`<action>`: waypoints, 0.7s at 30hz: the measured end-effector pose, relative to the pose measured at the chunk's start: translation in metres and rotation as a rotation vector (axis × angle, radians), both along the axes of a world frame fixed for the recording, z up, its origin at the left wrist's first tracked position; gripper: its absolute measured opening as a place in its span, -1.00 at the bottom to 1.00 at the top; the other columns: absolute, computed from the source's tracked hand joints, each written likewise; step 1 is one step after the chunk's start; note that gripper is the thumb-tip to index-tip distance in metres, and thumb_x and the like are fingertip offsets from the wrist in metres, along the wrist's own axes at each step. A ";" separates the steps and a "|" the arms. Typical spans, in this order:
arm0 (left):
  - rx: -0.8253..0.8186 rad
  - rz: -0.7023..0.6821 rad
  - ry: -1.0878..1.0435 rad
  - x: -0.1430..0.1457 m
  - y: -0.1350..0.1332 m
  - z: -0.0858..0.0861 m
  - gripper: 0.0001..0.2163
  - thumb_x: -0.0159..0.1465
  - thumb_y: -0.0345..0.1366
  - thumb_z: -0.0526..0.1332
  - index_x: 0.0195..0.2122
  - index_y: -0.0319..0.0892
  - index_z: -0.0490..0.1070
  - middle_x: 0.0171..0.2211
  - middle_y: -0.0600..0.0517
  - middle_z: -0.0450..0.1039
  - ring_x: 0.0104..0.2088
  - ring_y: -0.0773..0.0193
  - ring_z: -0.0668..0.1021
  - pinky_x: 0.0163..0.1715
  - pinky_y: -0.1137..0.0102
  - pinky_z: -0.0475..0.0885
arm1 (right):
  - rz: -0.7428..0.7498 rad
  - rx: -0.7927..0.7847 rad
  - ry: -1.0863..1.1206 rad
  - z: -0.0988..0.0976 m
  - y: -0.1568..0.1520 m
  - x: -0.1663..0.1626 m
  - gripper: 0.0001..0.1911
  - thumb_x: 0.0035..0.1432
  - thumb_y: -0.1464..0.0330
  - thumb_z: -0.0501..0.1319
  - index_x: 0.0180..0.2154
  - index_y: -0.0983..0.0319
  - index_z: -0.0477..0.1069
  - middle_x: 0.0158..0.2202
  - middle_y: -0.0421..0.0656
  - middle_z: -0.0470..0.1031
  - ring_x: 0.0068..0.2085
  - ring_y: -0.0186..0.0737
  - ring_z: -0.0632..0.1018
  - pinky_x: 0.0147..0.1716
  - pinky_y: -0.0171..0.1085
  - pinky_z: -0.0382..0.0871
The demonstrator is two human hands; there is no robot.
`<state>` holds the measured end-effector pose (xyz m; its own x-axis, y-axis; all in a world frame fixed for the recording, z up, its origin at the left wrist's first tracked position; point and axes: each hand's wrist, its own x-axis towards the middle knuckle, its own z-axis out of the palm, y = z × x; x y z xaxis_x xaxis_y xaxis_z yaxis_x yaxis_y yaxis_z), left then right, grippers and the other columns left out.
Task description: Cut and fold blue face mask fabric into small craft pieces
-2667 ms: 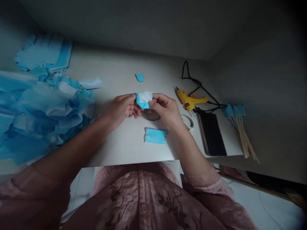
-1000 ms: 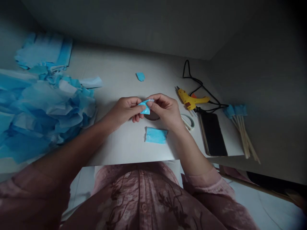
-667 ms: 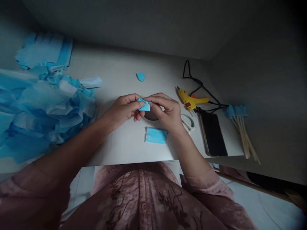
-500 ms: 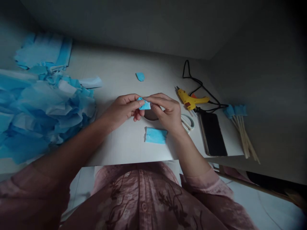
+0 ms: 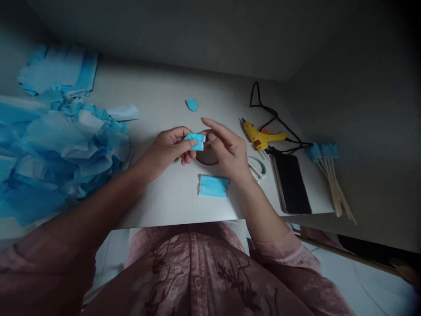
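Note:
My left hand pinches a small folded piece of blue nonwoven fabric between thumb and fingers. A crease and a split between two flaps show on its right side. My right hand is at that right edge, its index finger raised and stretched out, thumb apart from it. Whether its other fingertips touch the piece I cannot tell. Below the hands lies a flat blue fabric rectangle. Beyond them rests a small blue folded piece with a pointed end. A round roll is partly hidden under the hands.
On the left is a large heap of blue and white fabric pieces, with a folded stack behind. To the right are a yellow glue gun with black cord, a tape roll, a phone and blue-tipped sticks.
My right index finger has lifted off the folded piece and stretched upward. More of the piece now shows, its two flaps apart at the right. My left hand keeps its hold.

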<state>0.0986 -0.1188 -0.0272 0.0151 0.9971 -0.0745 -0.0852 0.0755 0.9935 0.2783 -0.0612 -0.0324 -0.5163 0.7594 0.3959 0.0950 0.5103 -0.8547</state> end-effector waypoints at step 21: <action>-0.072 0.030 -0.001 0.001 0.002 0.004 -0.84 0.21 -0.21 0.27 -0.38 -0.18 0.40 -0.55 0.05 0.50 -0.60 0.37 0.50 -0.60 0.49 0.35 | 0.047 -0.399 0.036 0.006 0.000 -0.004 -0.62 0.12 0.03 0.35 -0.38 0.20 0.39 -0.55 -0.30 0.36 -0.54 -0.40 0.36 -0.55 -0.37 0.22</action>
<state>0.0994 -0.1170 -0.0228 -0.0142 0.9891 -0.1463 -0.0892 0.1445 0.9855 0.2744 -0.0611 -0.0265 -0.5450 0.8332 0.0930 0.0459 0.1404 -0.9890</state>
